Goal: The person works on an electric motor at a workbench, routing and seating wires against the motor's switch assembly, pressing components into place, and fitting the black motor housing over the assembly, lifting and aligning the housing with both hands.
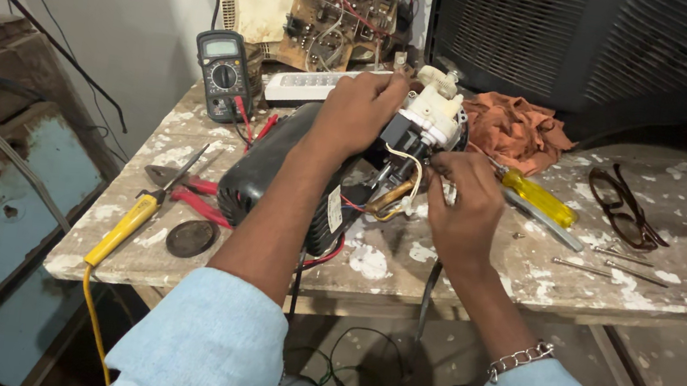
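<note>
On a paint-spattered desk (pixel 682 278), the left hand (pixel 358 112) grips the white gear housing (pixel 432 112) of a black motor unit (pixel 276 172). The right hand (pixel 464 203) has its fingers (pixel 443 166) pinching the unit's wires (pixel 401 187), with a yellow screwdriver (pixel 539 200) just beside.

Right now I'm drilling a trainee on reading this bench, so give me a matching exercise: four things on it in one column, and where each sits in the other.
Things:
1. multimeter
2. eyeglasses
3. orange cloth
4. yellow-handled soldering iron

Places:
A. near the table's front left edge
B. far right, on the paint-spattered top
C. back left, standing near the wall
D. just behind the right hand, beside the motor

Pairs: 1-C, 2-B, 3-D, 4-A
</note>
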A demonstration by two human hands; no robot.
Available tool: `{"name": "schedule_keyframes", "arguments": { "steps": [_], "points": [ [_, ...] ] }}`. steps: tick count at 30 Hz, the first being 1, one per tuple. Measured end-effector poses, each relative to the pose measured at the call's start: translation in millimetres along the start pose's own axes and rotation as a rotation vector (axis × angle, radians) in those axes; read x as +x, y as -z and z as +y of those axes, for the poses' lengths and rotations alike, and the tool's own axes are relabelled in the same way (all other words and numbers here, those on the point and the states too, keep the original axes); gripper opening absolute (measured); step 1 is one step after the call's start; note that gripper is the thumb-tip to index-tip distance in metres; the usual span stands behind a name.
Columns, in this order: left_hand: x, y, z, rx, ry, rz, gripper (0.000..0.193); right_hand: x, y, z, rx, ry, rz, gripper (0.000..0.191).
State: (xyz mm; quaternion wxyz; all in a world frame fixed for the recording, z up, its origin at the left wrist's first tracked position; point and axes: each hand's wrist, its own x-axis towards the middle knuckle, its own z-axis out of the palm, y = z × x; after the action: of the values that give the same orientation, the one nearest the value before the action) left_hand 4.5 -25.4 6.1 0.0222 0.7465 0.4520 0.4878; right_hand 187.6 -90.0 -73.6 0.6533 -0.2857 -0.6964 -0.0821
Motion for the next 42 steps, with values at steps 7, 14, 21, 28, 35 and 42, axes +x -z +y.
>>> {"name": "schedule_keyframes", "arguments": {
  "steps": [7,14,21,28,35,42],
  "points": [
    [0.0,0.4,0.0,-0.024,0.029,-0.008,0.042,-1.5,0.6,-2.5,0.006,0.018,-0.044,0.024],
    [-0.4,2.0,2.3,-0.005,0.029,-0.001,0.043,1.3,2.9,-4.9,0.031,-0.117,-0.049,0.022],
    [-1.0,2.6,4.8,0.012,0.058,-0.01,0.042,-1.6,-1.1,-0.2,-0.034,0.0,-0.001,0.017],
    [-1.1,4.2,7.2,-0.026,0.056,-0.015,0.042,-2.6,-1.5,-2.6,-0.029,-0.008,-0.005,0.019],
    [-1.5,2.7,6.2,-0.031,0.069,-0.033,0.041,-1.9,1.8,-3.1,-0.001,-0.052,-0.062,0.024],
    [-0.7,0.3,0.0,0.0,-0.044,0.0,0.036,1.3,0.5,-0.5,0.026,-0.146,-0.065,0.017]
  ]
}}
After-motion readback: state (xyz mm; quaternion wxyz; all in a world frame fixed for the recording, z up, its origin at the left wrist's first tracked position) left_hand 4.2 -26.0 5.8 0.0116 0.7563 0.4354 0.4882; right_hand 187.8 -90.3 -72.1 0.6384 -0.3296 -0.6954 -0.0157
